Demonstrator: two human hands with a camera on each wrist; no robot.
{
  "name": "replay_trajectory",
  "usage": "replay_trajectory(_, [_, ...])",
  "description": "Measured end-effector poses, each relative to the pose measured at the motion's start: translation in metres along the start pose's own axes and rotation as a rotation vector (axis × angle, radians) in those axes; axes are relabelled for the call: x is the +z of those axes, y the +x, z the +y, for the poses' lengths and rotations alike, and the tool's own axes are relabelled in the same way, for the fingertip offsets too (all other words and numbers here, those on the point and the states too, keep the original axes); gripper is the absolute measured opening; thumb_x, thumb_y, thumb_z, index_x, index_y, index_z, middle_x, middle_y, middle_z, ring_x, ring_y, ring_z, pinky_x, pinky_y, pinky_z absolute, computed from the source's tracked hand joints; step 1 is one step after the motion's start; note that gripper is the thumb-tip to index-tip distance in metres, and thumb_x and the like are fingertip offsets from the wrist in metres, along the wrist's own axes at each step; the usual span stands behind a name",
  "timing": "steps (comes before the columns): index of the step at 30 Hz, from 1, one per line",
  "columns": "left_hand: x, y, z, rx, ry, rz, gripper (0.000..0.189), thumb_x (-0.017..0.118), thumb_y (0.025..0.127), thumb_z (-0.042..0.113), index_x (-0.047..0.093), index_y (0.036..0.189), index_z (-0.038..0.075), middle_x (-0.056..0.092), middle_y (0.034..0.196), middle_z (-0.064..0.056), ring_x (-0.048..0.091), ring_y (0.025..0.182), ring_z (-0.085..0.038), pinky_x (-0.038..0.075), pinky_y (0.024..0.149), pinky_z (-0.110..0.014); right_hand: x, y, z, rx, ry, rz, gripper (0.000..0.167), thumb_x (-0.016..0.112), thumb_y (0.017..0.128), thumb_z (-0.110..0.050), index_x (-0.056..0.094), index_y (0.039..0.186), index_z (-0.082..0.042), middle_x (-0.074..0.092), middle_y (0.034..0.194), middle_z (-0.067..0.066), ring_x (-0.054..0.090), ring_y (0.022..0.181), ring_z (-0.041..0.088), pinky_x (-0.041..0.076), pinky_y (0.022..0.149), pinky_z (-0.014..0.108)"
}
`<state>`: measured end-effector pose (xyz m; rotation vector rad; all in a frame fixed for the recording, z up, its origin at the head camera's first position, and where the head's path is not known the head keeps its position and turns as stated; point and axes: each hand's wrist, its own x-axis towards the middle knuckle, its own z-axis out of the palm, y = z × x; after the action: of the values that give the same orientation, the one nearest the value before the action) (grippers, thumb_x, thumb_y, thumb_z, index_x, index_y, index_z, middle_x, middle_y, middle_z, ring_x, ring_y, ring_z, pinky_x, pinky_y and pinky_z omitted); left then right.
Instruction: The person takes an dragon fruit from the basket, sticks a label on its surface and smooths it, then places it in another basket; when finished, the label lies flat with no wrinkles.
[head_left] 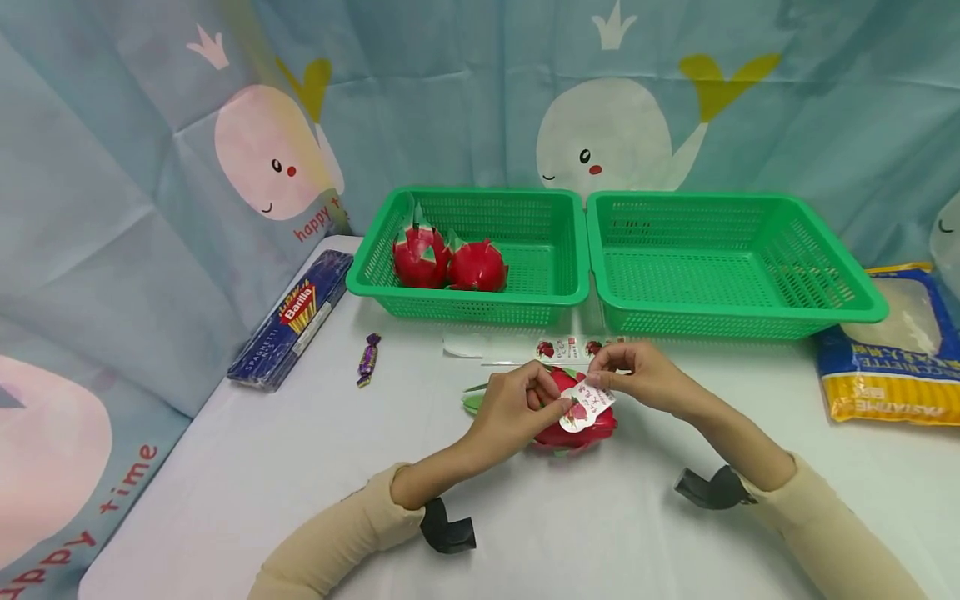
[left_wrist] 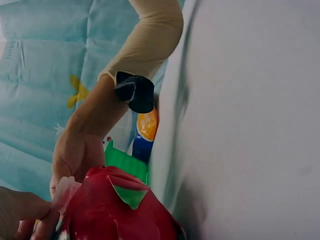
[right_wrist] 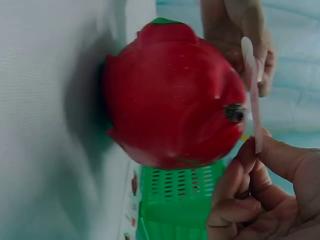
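A red dragon fruit [head_left: 600,429] with green-tipped scales lies on the white table between the hands. Just over it is a white sticker label [head_left: 588,404] printed with a dragon fruit and red characters. My right hand [head_left: 641,379] pinches one end between thumb and fingertip, while the left hand [head_left: 517,407] pinches the other edge from the left side. Seen edge-on in the right wrist view, the label [right_wrist: 253,100] stands close beside the fruit's dark end spot. In the left wrist view it appears as a pale, translucent piece [left_wrist: 65,192] at the fingertips.
Behind the hands lies a strip of similar labels [head_left: 570,347]. Two green baskets stand at the back: the left basket [head_left: 480,308] holds two dragon fruits [head_left: 420,257], the right basket [head_left: 742,321] none. A spaghetti box [head_left: 292,321], a wrapped candy [head_left: 368,360] and a pasta bag [head_left: 892,358] flank them.
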<state>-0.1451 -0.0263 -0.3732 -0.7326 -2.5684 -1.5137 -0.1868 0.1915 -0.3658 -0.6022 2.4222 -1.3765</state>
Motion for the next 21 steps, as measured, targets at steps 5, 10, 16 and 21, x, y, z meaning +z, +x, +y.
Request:
replay_trajectory(5, [0.001,0.001,0.005,0.075,0.195,0.028,0.011,0.070,0.077,0.013,0.059,0.076,0.015,0.059,0.061,0.010,0.048,0.058,0.002,0.032,0.069,-0.022,0.005,0.002,0.006,-0.016,0.024,0.009,0.014,0.064,0.086,-0.020,0.062,0.083,-0.007,0.057,0.080,0.002,0.052,0.074,0.010,0.050,0.067,0.031])
replay_trajectory(10, [-0.001,0.003,0.004,0.124,0.260,0.014,0.007,0.068,0.078,0.013,0.062,0.077,0.015,0.048,0.053,0.010,0.040,0.051,0.002,0.029,0.056,-0.016,0.013,0.001,0.016,0.025,0.062,0.038,0.020,0.060,0.090,-0.023,0.053,0.088,-0.005,0.050,0.081,0.004,0.051,0.071,0.009,0.049,0.062,0.029])
replay_trajectory(16, [0.007,-0.004,-0.005,0.271,0.412,0.134,0.016,0.078,0.071,0.024,0.065,0.078,0.018,0.049,0.072,0.006,0.044,0.070,-0.008,0.035,0.061,-0.019,0.016,-0.004,0.027,0.017,0.156,0.094,0.017,0.052,0.094,-0.015,0.046,0.099,0.001,0.048,0.095,0.008,0.058,0.076,0.008,0.054,0.063,0.030])
replay_trajectory(21, [0.019,-0.006,-0.009,0.276,0.460,0.141,0.030,0.080,0.068,0.032,0.058,0.082,0.018,0.052,0.097,0.000,0.048,0.094,-0.016,0.043,0.078,-0.029,0.015,-0.008,0.031,-0.044,0.252,-0.024,0.014,0.056,0.091,-0.013,0.047,0.098,-0.004,0.048,0.116,0.010,0.056,0.108,0.026,0.050,0.081,0.029])
